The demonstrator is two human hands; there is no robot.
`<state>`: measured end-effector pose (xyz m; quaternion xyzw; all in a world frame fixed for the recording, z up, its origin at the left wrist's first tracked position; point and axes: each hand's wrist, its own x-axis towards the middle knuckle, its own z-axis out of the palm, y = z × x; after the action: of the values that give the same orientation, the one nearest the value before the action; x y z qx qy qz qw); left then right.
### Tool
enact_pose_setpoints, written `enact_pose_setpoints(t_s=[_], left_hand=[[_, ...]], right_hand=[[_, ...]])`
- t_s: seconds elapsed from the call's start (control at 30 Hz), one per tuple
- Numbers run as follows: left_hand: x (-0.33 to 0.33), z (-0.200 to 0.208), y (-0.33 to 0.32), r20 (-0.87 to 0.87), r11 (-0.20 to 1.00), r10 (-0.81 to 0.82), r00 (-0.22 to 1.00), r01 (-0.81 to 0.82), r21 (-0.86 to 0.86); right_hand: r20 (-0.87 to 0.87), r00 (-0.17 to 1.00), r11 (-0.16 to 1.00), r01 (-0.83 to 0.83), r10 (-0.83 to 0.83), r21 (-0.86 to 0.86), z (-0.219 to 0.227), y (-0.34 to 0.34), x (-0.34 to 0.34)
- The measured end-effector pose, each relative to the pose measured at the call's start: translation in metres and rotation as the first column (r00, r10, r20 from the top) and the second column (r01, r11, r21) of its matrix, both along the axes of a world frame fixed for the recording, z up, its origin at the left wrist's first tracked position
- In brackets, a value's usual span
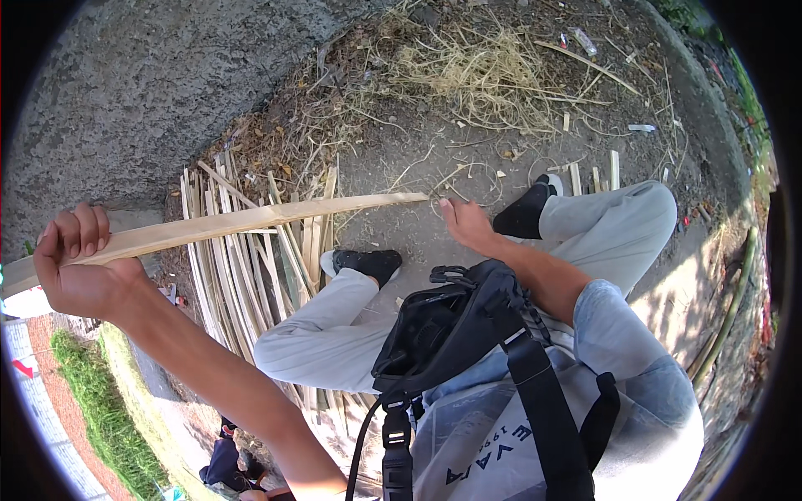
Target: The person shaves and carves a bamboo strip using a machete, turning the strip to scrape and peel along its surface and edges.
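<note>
Slats (pixel 219 275) and straw (pixel 484 75) on dirt (pixel 376 167)

The left hand (pixel 90 286) grips with curled fingers, while the right hand (pixel 469 225), well to its right, has fingers partly hidden.

Wearer's two hands (pixel 474 227), one held strip (pixel 225 222)

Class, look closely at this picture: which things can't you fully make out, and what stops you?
All in the head view:
Left end of the long wooden strip, beyond the left hand: cut off by the picture's edge.
Most fingers of the right hand, and whether they hold anything: hidden behind that hand.
Part of the strip pile: covered by the left leg.
Most of another person: cut off by the lower edge.
</note>
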<state>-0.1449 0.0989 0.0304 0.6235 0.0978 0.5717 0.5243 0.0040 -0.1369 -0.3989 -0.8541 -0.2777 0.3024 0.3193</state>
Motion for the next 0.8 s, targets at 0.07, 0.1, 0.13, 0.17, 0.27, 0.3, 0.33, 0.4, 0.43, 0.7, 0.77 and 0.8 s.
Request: enact_pose_setpoints(t_s=[0.07,0.1,0.13,0.17,0.27,0.3,0.33,0.4,0.43,0.7,0.77,0.8], left_hand=[[-0.001,0.003,0.002,0.008,0.999,-0.044,0.999,0.044,0.007],[0.0,0.003,0.0,0.01,0.999,-0.045,0.999,0.045,0.013],[0.002,0.003,-0.005,0.009,1.0,-0.026,1.0,0.026,0.012],[0.015,-0.005,-0.004,0.008,0.999,-0.041,0.999,0.041,-0.006],[0.008,-0.002,-0.011,0.025,0.999,-0.034,0.999,0.034,0.001],[0.007,-0.001,-0.012,0.03,0.999,-0.035,0.999,0.035,0.004],[0.006,-0.001,-0.012,0.032,0.999,-0.042,0.999,0.041,0.006],[0.006,0.001,-0.016,0.04,0.999,-0.054,0.998,0.054,0.009],[0.003,0.001,-0.017,0.035,0.998,-0.069,0.997,0.069,0.004],[0.012,-0.003,-0.027,0.034,0.992,-0.128,0.991,0.127,0.011],[0.011,-0.007,-0.025,0.024,1.0,-0.027,0.999,0.027,-0.006],[0.001,0.001,-0.024,0.022,1.0,-0.007,1.0,0.007,0.001]], right_hand=[[-0.015,0.993,0.982,-0.114,0.113,-0.154,-0.023,-0.012,-0.004],[-0.04,0.976,0.929,-0.217,0.215,-0.301,-0.04,-0.018,-0.004],[-0.03,0.975,0.932,-0.218,0.219,-0.291,-0.057,-0.02,-0.005],[-0.038,0.989,0.916,-0.144,0.14,-0.374,-0.079,-0.03,-0.006],[-0.075,0.989,0.884,-0.149,0.129,-0.442,-0.063,-0.026,-0.01],[-0.095,0.984,0.877,-0.179,0.152,-0.446,-0.054,-0.024,-0.005],[-0.09,0.985,0.878,-0.175,0.15,-0.445,-0.055,-0.024,-0.003],[-0.098,0.983,0.905,-0.183,0.157,-0.385,-0.056,-0.023,0.0],[-0.096,0.982,0.905,-0.186,0.161,-0.383,-0.044,-0.02,0.002],[0.056,0.912,0.881,-0.374,0.406,-0.289,-0.041,-0.015,-0.001],[0.019,0.947,0.916,-0.306,0.322,-0.259,-0.018,-0.013,-0.013],[-0.01,0.966,0.943,-0.256,0.26,-0.214,0.002,-0.006,-0.019]])
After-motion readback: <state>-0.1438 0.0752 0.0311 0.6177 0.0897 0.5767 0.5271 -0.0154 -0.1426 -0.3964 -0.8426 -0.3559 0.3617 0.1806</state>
